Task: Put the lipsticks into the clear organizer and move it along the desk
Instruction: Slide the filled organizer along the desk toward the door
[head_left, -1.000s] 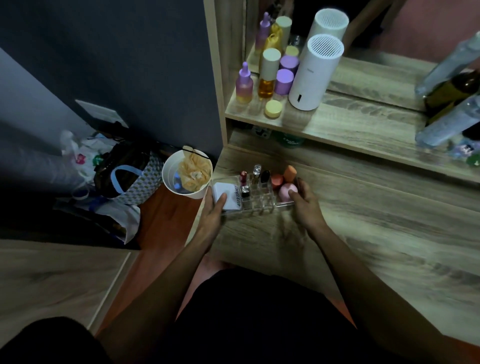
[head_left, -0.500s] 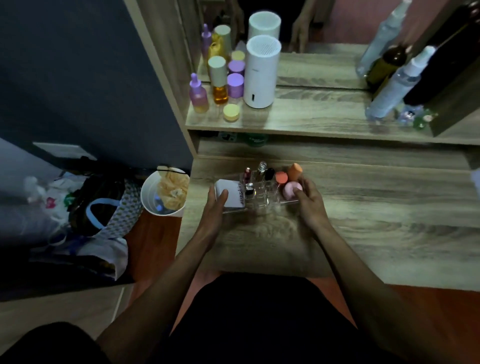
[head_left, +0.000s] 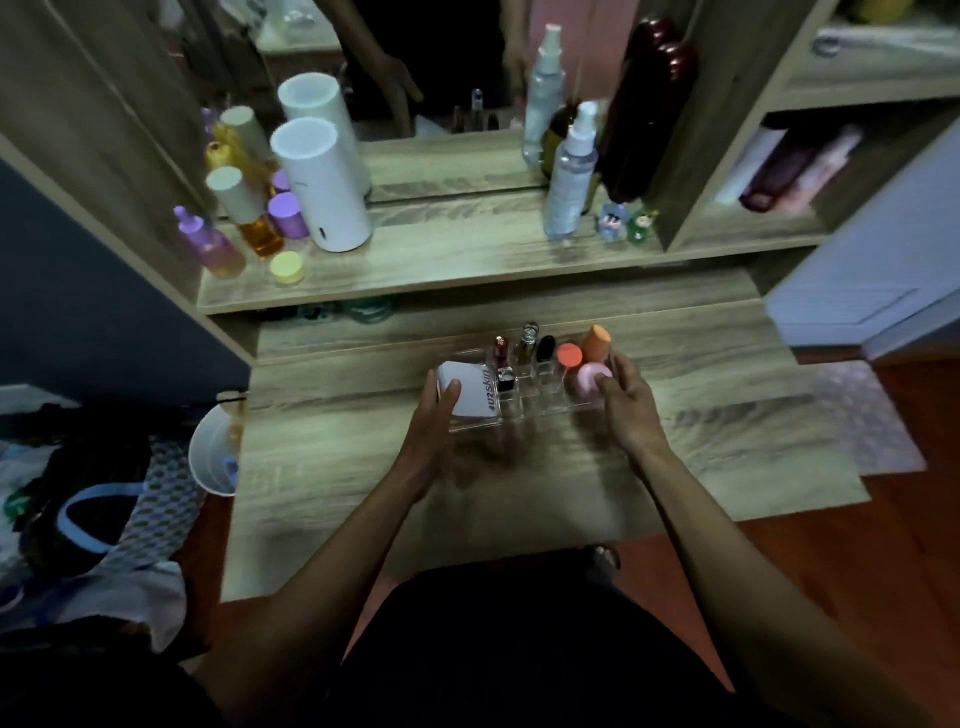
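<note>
Two hands clasp clear organizer (head_left: 535, 395) ends: left hand (head_left: 434, 415), right hand (head_left: 626, 402).

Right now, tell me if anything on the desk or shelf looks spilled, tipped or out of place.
Nothing stands out. The organizer sits flat on the desk, held at its ends by the left hand and right hand, with the lipsticks upright in their slots. The shelf bottles stand upright, and no spill shows.
</note>
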